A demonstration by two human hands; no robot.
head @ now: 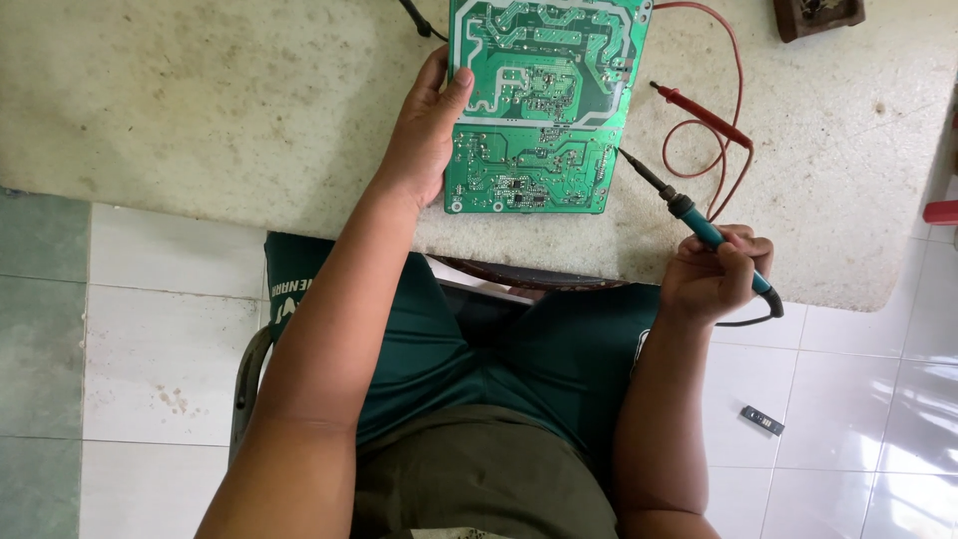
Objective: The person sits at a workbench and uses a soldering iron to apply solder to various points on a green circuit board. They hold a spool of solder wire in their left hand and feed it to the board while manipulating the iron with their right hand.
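A green circuit board [544, 100] lies solder side up on a worn pale tabletop [200, 100]. My left hand [424, 135] rests flat against the board's left edge, thumb touching it. My right hand [717, 274] grips a soldering iron [689, 212] with a teal handle like a pen. Its dark tip points up-left and sits at the board's right edge, near the lower right corner.
A red test probe [704, 115] with its looping red lead lies right of the board. A brown square object [818, 15] sits at the table's far right. A small dark part [761, 420] lies on the white tile floor. A black cable [419, 18] runs off the top.
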